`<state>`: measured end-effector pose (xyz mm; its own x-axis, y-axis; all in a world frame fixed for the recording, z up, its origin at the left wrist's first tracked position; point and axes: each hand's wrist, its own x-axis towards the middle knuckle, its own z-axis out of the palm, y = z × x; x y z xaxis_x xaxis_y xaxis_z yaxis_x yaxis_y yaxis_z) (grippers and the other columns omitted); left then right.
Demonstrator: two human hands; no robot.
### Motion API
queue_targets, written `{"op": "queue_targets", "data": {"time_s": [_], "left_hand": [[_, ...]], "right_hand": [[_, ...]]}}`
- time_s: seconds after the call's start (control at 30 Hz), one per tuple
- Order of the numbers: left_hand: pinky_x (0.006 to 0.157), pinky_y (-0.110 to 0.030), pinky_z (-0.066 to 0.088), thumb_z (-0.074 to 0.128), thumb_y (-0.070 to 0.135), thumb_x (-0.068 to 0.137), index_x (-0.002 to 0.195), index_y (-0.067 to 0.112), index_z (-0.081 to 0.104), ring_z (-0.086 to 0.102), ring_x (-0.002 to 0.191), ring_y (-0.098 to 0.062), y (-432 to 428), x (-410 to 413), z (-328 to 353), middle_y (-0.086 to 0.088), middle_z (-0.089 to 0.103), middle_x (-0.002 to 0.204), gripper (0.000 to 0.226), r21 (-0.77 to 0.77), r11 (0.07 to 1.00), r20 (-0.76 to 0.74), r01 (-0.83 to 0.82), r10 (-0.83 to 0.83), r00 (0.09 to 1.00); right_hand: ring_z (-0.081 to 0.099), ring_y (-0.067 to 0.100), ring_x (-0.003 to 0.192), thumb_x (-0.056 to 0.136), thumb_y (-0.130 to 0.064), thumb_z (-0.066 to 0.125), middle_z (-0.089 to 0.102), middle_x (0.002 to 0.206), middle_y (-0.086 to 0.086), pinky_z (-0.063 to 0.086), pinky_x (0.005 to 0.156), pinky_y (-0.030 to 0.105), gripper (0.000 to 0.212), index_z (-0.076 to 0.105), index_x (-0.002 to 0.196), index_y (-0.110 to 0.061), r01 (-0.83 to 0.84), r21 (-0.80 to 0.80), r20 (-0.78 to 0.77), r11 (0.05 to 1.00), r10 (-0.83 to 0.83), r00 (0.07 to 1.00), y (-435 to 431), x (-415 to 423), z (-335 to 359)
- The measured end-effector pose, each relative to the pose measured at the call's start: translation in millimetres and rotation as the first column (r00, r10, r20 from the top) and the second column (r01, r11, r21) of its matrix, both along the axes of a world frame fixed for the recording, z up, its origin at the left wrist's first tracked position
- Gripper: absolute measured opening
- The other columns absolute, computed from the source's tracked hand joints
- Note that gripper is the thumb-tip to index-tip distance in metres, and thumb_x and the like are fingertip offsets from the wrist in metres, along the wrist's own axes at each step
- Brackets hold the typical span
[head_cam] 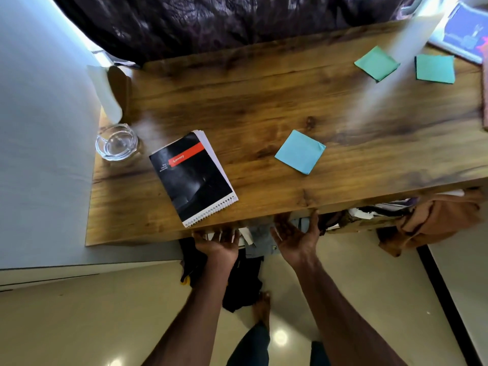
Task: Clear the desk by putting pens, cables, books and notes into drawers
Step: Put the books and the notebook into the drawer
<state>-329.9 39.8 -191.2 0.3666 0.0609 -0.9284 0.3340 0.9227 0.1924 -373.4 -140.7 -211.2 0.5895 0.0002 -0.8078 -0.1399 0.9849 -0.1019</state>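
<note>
directly below the camera, a wooden desk (264, 101) runs from a pale wall (39, 128) on the left to the right border of the view. both hands are at its near edge. the left hand (219, 244) has its fingers spread and relaxed, tips tucked just under the edge, holding nothing. the right hand (295, 239) is palm-up and loose, thumb touching the edge, also holding nothing. a black spiral notebook (194, 178) lies tilted, its wire-bound end right at the near edge, just above the left hand. a blue note pad (299, 151) sits to its right with bare wood all round. a green note (377, 64) and a second green note (435, 68) lie near the far right corner, close but apart. a glass ashtray (117, 142) stands at the left edge beside the wall. under the desk, papers (248, 235) and a brown cloth (435, 217) crowd the space; whether they sit in a drawer cannot be told.
</note>
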Motion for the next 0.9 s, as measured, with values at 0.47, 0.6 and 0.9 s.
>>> {"op": "queue_targets", "data": {"time_s": [0.47,0.6,0.9], "left_hand": [[0.106,-0.058,0.047,0.049,0.06,0.094,0.118,0.018,0.066,0.063,0.115,-0.04,5,-56,-1,-0.019,0.064,0.126,0.051,0.034,0.997,0.045,-0.062,0.061,0.997],[0.107,-0.056,0.047,0.05,0.063,0.092,0.119,0.011,0.067,0.065,0.116,-0.039,8,-79,-1,-0.02,0.067,0.126,0.061,0.018,0.999,0.028,-0.032,0.032,0.999],[0.082,-0.026,0.057,0.061,0.025,0.099,0.119,0.025,0.064,0.066,0.113,-0.014,-10,-157,45,-0.002,0.069,0.12,0.02,0.73,0.368,-0.112,0.576,-0.767,0.632]], "right_hand": [[0.053,0.032,0.136,0.066,-0.075,0.077,0.053,0.146,0.018,0.04,0.118,0.042,0.114,0.047,0.141,0.005,0.026,0.087,0.039,0.996,-0.03,0.999,-8,-61,-3],[0.057,0.033,0.131,0.065,-0.072,0.08,0.058,0.141,0.019,0.043,0.115,0.042,0.11,0.051,0.138,0.005,0.016,0.08,0.037,0.997,-0.019,0.999,-8,-85,-1],[0.073,0.027,0.091,0.096,-0.039,0.062,0.074,0.1,0.017,0.059,0.082,0.039,0.034,0.07,0.099,-0.006,-0.375,-0.464,-0.234,0.802,0.297,0.926,17,-123,60]]}}
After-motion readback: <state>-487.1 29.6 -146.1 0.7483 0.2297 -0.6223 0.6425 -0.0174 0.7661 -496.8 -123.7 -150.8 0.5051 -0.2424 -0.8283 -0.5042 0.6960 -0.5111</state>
